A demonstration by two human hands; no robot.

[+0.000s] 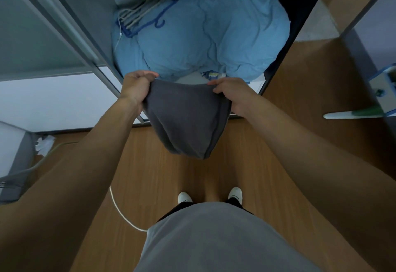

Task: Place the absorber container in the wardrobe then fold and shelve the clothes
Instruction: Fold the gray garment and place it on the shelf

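Head-worn, steeply downward, close above garment (186, 121)

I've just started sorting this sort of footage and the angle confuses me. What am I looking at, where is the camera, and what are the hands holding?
There is no machine here. This is one picture from a wide-angle camera worn on a person's head, looking forward and down. That is why you see their own arms, grey shirt and white shoes on the wooden floor. The left hand and right hand each grip the top edge of a dark grey garment, which hangs between them in the air. Ahead stands an open wardrobe with bunched light blue bedding inside and some hangers lying on the bedding's left part. A white cable runs across the floor.
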